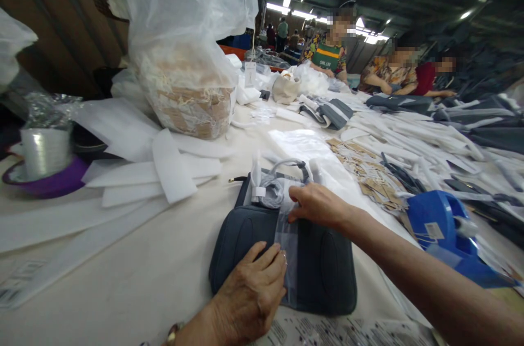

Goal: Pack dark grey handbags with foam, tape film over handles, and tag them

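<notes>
A dark blue-grey handbag (251,228) lies on the table in front of me. A translucent plastic strip (291,269) runs down its middle. My left hand (256,286) rests on the bag's lower front, fingers stretched out and lying at the strip's left edge. Near the top of the bag, my right hand (315,203) is closed, with finger and thumb pinched on the upper part of the strip. Just left of it sits a coiled grey strap (273,193) in wrapping. The handle (292,162), partly covered in white wrap, arches behind.
White foam sheets (139,177) spread across the left, near a purple bowl (53,182) holding a tape roll. A large plastic-wrapped bundle (192,100) stands behind. Brown paper tags (368,177) and a blue tape dispenser (440,226) lie right. Co-workers (327,57) are at the far side.
</notes>
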Motion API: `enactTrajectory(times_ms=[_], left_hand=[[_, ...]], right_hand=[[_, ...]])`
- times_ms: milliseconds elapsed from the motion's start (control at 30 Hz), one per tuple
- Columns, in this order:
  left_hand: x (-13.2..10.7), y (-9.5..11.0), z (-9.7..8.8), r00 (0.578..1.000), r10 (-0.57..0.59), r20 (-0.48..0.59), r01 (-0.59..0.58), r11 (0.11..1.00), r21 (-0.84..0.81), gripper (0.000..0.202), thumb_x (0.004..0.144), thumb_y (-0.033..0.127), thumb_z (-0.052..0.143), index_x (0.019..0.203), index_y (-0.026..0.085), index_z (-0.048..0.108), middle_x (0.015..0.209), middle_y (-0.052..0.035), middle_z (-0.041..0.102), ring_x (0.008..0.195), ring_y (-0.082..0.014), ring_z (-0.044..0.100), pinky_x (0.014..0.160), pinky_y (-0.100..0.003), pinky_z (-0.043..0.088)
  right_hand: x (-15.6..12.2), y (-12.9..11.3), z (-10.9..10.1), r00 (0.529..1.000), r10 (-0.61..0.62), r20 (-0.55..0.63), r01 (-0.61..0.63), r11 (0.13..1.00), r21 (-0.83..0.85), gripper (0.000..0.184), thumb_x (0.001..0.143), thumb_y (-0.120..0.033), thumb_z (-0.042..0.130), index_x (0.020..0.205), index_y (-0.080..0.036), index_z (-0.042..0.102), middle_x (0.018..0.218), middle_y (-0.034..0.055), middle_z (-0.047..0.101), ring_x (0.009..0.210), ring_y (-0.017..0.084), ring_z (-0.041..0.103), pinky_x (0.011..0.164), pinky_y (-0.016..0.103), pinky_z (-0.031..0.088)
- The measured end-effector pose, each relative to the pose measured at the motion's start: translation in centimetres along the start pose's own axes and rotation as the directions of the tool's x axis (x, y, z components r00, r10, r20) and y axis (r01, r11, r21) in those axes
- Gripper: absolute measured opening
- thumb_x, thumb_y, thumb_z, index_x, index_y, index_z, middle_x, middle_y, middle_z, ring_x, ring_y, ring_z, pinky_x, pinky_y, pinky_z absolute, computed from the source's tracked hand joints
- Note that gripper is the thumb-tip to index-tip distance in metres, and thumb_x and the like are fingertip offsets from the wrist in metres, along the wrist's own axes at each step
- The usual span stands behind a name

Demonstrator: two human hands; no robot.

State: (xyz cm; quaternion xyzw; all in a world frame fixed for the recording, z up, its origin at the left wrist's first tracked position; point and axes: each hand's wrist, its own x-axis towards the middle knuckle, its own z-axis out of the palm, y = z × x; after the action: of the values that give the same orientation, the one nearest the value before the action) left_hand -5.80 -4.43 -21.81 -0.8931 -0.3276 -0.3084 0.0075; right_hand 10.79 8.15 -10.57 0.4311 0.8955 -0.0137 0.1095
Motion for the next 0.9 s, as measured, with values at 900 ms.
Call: enactTrajectory(times_ms=[900], left_hand=[[0.3,-2.3,-0.4,0.946,0.322,-0.033,-0.29,0.889,0.356,0.03,0.088,0.02,0.048,0.112,0.014,0.064,0.114,-0.0054,0.067,0.108,-0.0161,0.059,0.113,-0.03,0.025]], right_hand=[[-16.7,-1.1,8.6,0.717,0.155,-0.68,0.041,0.964,0.264,0.026,0.087,-0.022,0.047,0.108,-0.024,0.061,0.114,0.006,0.064,0.12,0.022,0.05,0.109,0.05,0.025]])
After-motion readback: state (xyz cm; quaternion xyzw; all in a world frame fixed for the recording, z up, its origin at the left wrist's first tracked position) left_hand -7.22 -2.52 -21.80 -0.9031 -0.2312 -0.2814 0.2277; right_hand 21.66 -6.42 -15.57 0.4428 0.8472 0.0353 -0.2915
